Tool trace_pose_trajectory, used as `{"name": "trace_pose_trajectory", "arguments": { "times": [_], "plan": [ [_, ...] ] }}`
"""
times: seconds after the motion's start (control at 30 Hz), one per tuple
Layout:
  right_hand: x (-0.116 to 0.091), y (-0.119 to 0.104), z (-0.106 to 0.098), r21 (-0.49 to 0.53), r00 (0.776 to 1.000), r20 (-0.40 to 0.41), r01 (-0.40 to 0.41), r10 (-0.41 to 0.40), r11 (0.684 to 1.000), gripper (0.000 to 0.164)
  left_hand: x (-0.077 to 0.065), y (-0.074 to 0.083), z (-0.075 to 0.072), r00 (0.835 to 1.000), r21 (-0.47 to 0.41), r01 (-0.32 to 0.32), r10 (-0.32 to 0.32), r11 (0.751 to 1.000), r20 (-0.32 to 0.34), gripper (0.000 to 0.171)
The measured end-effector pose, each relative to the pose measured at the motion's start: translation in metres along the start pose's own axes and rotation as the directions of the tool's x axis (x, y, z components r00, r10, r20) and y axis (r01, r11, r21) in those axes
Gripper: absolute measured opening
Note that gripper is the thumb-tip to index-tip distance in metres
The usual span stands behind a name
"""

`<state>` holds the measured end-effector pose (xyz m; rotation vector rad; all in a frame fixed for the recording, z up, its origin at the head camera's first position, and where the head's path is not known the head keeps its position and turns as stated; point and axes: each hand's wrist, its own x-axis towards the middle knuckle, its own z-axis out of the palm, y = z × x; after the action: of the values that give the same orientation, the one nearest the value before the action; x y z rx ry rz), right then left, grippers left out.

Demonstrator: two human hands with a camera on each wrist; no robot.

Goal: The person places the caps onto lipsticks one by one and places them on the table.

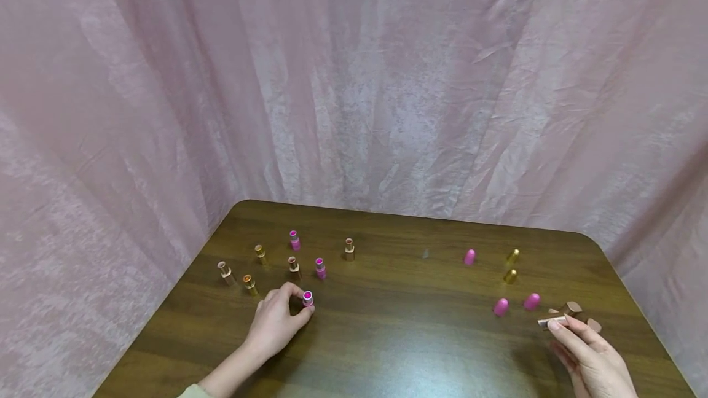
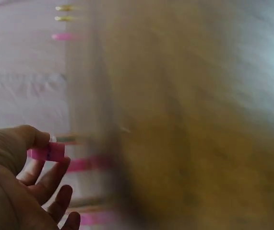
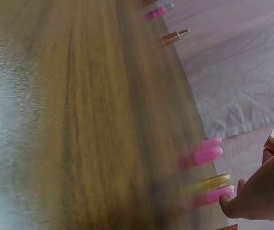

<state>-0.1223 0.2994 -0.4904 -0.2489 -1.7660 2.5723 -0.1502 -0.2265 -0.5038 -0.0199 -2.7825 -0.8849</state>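
Fingers and thumb of the left hand [image 1: 275, 319] pinch a pink lipstick tube [image 1: 308, 302] in the head view, while the right hand [image 1: 596, 356] pinches what looks like a rose-gold cap [image 1: 555, 322] above the table [image 1: 409, 324]. Seven more uncapped tubes stand at left: two pink [image 1: 321, 269], two gold [image 1: 250, 285], three rose-gold [image 1: 350, 250]. At right are three pink caps [image 1: 500, 307], two gold caps [image 1: 511, 276] and two brownish ones [image 1: 571, 309] (partly hidden); I judge all eight pairs separated, none joined. The left wrist view shows the remaining fingers apart, the pink tube clamped at thumb and forefinger. In the right wrist view the cap appears at the edge, the fingers' full grip cut off.
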Motion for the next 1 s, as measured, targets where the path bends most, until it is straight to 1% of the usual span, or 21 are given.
{"name": "trace_pose_trajectory", "arguments": {
  "times": [0.1, 0.17, 0.27, 0.37, 0.43, 0.53, 0.63, 0.73, 0.83, 0.9, 1.0],
  "plan": [
    [-0.001, -0.006, 0.002, -0.002, 1.0, 0.012, 0.015, -0.015, 1.0, 0.02, 0.004, 0.015, -0.001, 0.994, 0.004, -0.105, 0.105, 0.994, -0.042, 0.027],
    [0.0, -0.01, 0.006, 0.017, 0.999, 0.02, 0.036, -0.037, 0.999, 0.023, 0.008, 0.025, -0.001, 0.981, 0.024, -0.184, 0.185, 0.983, -0.064, 0.027],
    [0.003, -0.018, 0.015, 0.015, 0.998, 0.038, 0.058, -0.059, 0.998, 0.023, 0.017, 0.04, -0.003, 0.946, 0.058, -0.307, 0.312, 0.95, -0.093, 0.026],
    [0.011, -0.026, 0.027, -0.013, 0.995, 0.05, 0.082, -0.081, 0.997, 0.02, 0.029, 0.054, -0.004, 0.907, 0.088, -0.401, 0.409, 0.912, -0.098, 0.024],
    [0.017, -0.029, 0.037, -0.039, 0.994, 0.047, 0.098, -0.096, 0.994, 0.018, 0.038, 0.062, -0.003, 0.892, 0.114, -0.433, 0.443, 0.894, -0.085, 0.02],
    [0.028, -0.03, 0.053, -0.034, 0.996, 0.0, 0.093, -0.093, 0.995, 0.015, 0.051, 0.075, -0.001, 0.87, 0.164, -0.474, 0.488, 0.865, -0.061, 0.017],
    [0.036, -0.028, 0.068, -0.025, 0.998, -0.038, 0.039, -0.04, 0.999, 0.016, 0.062, 0.087, 0.0, 0.841, 0.226, -0.515, 0.538, 0.827, -0.05, 0.018],
    [0.042, -0.026, 0.083, -0.013, 0.998, -0.055, -0.022, 0.021, 1.0, 0.016, 0.07, 0.098, 0.002, 0.805, 0.274, -0.556, 0.59, 0.785, -0.056, 0.02],
    [0.045, -0.026, 0.099, 0.041, 0.997, -0.057, -0.059, 0.061, 0.997, 0.017, 0.077, 0.109, 0.002, 0.778, 0.304, -0.582, 0.625, 0.754, -0.061, 0.02],
    [0.047, -0.026, 0.107, 0.08, 0.996, -0.052, -0.075, 0.079, 0.994, 0.018, 0.08, 0.117, 0.003, 0.768, 0.317, -0.592, 0.638, 0.741, -0.059, 0.02],
    [0.049, -0.027, 0.115, 0.119, 0.994, -0.059, -0.086, 0.094, 0.989, 0.019, 0.083, 0.127, 0.004, 0.76, 0.32, -0.603, 0.648, 0.731, -0.046, 0.019]
  ]
}}
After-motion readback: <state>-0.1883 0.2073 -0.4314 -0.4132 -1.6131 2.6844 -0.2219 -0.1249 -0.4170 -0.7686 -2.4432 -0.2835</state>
